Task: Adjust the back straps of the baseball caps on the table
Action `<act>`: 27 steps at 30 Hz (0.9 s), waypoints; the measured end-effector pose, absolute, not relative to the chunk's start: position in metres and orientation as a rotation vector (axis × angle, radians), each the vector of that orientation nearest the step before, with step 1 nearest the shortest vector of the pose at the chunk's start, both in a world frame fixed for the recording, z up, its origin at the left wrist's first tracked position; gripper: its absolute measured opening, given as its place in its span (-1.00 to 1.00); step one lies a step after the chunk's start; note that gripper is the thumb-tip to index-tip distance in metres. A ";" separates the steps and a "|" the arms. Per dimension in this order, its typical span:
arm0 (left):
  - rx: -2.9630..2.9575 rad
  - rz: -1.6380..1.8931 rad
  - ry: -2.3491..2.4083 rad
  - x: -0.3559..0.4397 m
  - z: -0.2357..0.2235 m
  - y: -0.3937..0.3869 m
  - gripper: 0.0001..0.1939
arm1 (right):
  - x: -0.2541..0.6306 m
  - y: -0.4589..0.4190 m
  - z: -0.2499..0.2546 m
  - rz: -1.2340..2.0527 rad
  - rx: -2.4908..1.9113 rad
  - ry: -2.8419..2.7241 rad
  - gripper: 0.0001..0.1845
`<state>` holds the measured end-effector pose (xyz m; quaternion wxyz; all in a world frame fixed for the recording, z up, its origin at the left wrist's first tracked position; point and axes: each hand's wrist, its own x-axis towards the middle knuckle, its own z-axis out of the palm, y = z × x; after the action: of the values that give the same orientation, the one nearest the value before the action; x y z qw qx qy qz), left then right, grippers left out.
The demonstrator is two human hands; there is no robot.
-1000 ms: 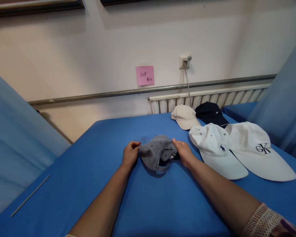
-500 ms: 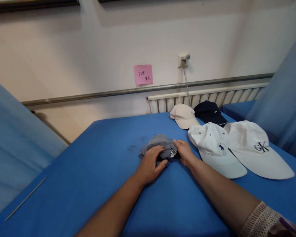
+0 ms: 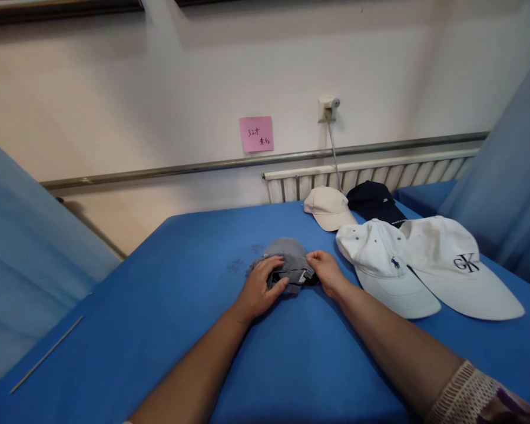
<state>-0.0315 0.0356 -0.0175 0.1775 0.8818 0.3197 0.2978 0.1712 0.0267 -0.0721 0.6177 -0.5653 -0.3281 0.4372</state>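
A grey baseball cap lies on the blue-covered table with its back strap and metal buckle facing me. My left hand grips the cap's left side, thumb low by the back opening and fingers over the fabric. On the other side, my right hand pinches the cap's edge near the buckle between thumb and fingers. The inside of the cap shows dark through the opening. Part of its left side is hidden under my left hand.
To the right lie a beige cap, a navy cap, a white cap with a polo logo and a white long-brimmed cap. A thin stick rests at the left edge of the blue table.
My left hand has shifted slightly left and toward me along the cap. The back strap now hangs lower and the buckle has turned. My right hand keeps its hold.
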 end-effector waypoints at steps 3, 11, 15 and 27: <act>2.635 0.787 0.725 -0.029 -0.007 0.024 -0.50 | 0.171 0.028 -0.075 1.019 -1.290 -0.757 -0.74; 2.783 0.467 0.528 -0.017 -0.003 0.011 -0.67 | 0.171 0.031 -0.079 1.018 -1.289 -0.736 -0.73; 2.750 0.516 0.591 -0.018 -0.011 0.017 -0.89 | 0.171 0.029 -0.076 1.019 -1.281 -0.745 -0.76; 2.512 0.891 0.881 -0.007 -0.022 0.015 -0.72 | 0.151 0.020 -0.069 1.071 -1.116 -0.825 -0.72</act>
<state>-0.0073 0.0154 -0.0223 0.1664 0.8824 0.3093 0.3131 0.1505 0.0197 -0.0687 0.6398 -0.4894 -0.3615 0.4696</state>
